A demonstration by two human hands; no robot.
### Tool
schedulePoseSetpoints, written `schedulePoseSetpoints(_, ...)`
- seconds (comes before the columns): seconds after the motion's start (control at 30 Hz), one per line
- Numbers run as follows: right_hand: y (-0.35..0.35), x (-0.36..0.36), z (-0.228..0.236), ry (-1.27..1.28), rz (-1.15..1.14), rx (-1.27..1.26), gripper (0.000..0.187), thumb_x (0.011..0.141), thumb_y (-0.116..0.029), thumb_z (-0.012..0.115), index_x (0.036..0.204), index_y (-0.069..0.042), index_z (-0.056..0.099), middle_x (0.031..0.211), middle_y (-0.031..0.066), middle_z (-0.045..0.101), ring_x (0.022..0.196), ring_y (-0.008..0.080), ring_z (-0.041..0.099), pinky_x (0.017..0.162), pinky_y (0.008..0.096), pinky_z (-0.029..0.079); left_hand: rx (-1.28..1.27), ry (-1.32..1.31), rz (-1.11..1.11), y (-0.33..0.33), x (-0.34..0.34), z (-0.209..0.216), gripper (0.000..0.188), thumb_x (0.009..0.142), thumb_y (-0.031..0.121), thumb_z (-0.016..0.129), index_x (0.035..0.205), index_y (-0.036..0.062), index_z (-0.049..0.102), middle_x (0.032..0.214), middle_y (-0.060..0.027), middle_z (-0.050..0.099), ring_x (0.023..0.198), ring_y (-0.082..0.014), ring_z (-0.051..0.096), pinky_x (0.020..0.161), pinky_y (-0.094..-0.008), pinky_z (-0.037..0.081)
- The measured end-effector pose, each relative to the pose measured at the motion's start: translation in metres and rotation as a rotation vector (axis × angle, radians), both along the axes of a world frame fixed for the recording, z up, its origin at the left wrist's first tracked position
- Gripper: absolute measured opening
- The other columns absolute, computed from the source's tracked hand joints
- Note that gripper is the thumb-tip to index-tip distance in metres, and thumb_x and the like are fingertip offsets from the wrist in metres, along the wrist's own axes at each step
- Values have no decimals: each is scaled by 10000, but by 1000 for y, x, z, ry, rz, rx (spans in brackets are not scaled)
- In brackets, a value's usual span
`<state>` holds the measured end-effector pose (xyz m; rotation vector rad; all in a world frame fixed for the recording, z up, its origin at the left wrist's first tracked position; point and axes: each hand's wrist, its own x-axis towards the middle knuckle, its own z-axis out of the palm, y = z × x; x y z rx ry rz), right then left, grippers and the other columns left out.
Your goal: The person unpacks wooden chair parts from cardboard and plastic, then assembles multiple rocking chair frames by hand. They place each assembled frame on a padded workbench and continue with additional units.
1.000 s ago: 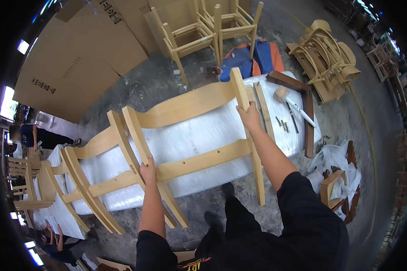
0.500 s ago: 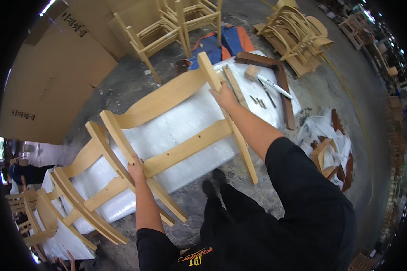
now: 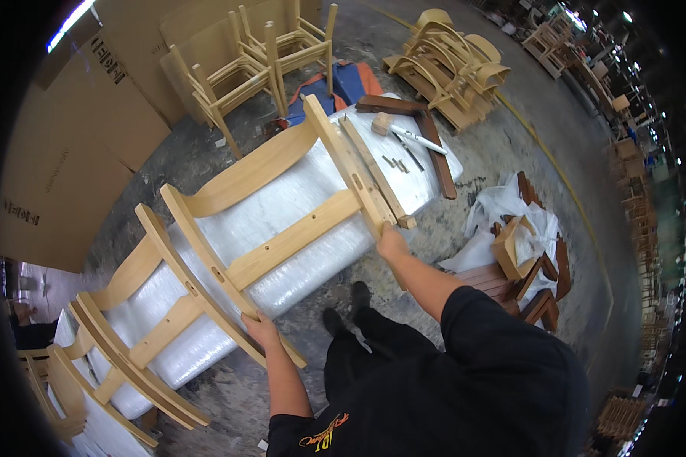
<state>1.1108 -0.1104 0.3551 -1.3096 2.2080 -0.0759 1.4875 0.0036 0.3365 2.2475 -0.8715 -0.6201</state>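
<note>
The left hand (image 3: pixel 262 330) and right hand (image 3: pixel 392 244), fingers (image 3: pixel 387 231) clamped on its posts (image 3: pixel 341 156), hold a wooden frame (image 3: pixel 293 238), both rails (image 3: pixel 251 175) already joined; what remains does not show.

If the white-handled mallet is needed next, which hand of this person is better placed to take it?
Probably the right hand: it holds the right wooden post, closer to the mallet. The left hand holds another wooden post, farther away. The right would first need to let go.
</note>
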Motion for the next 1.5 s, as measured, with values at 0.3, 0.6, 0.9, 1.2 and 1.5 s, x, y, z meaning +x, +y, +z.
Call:
schedulePoseSetpoints(0.3,-11,-38,5,69,112,-3,288,922,-136,578,1201,-64,589,1205,196,690,1116,365,684,915,488,552,36,-31,-96,-10,-28,26,583,982,148,637,1454,-99,400,1342,-340,568,1245,-474,567,1060,-456,456)
schedulePoseSetpoints(0.6,-116,-112,-4,-19,-23,-223,485,873,-310,755,1201,14,606,1138,243,676,1086,407,672,944,496,552,96,-355,60,37,-107,70,600,942,94,646,1472,-67,415,1406,-289,537,1286,-439,545,1087,-447,441)
schedulePoseSetpoints(0.9,-150,-145,-27,-332,179,54,720,782,-392,810,1277,73,570,1245,295,663,1174,409,658,993,436,542,368,-183,40,129,-246,89,416,899,92,637,1296,-26,596,1258,-236,639,1025,-357,674,913,-431,534)
schedulePoseSetpoints(1.2,-126,-190,21,-567,170,-179,635,808,-343,751,1267,37,532,1119,314,698,1022,447,702,918,452,557,170,278,168,74,-271,58,293,999,158,589,1259,31,633,1208,-121,670,982,-220,710,695,-343,578)
schedulePoseSetpoints(1.5,-34,-232,36,-960,68,-140,502,812,-192,778,1202,37,560,949,195,703,846,298,699,781,426,553,322,420,-35,53,-289,44,258,1003,151,595,1216,19,654,1078,-113,703,810,-192,717,622,-341,578)
